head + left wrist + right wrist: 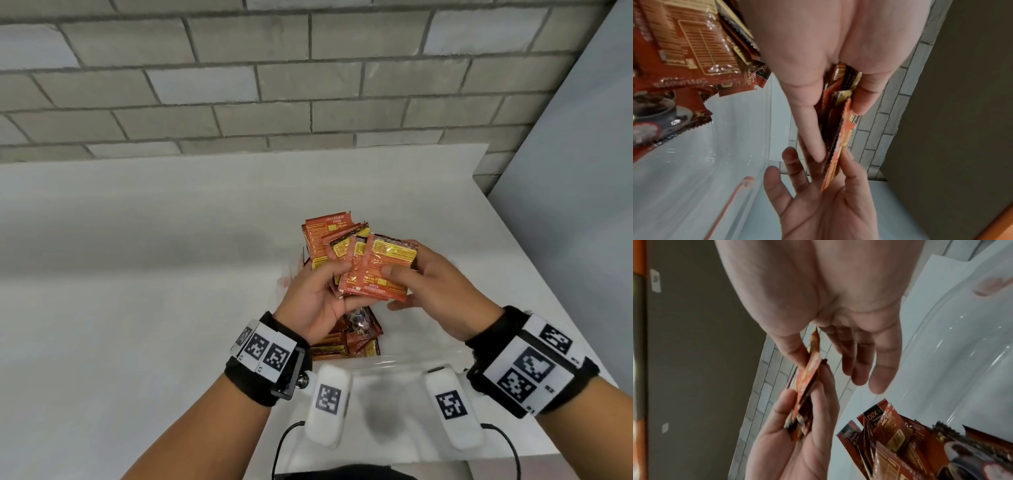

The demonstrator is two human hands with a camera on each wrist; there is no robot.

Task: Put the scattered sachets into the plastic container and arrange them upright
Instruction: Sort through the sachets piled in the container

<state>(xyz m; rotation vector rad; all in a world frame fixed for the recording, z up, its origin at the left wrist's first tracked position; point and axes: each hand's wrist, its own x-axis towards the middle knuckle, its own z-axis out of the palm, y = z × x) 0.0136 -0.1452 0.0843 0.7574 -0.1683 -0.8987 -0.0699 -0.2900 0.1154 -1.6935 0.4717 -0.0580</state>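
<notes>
Head view: my left hand [320, 301] and my right hand [435, 291] both hold a fanned bundle of sachets [370, 267] above the tabletop [137, 274], left thumb and fingers curled round its lower left corner, right thumb pinching the front sachet against the fingers behind. The fan's long axis runs away from me, tops pointing to the wall. Below the hands more sachets [356, 339] lie in the clear plastic container [404, 359]; the drop is straight down, both hands about equally near. Printing is orange and yellow; only "BLACK" reads, faintly. Left wrist view: the bundle [840, 129] is edge-on, clamped between my left thumb and fingers [807, 113], the right hand [818, 194] spread beneath, its thumb on the outer sachet. Loose sachets [684, 53] lie at the container wall [756, 129]; a "2" shows beside a printed cup. Right wrist view: right thumb [789, 344] on the bundle edge [807, 374], the other right fingers straight and apart from it; the sachets below [890, 431] read "D2X".
</notes>
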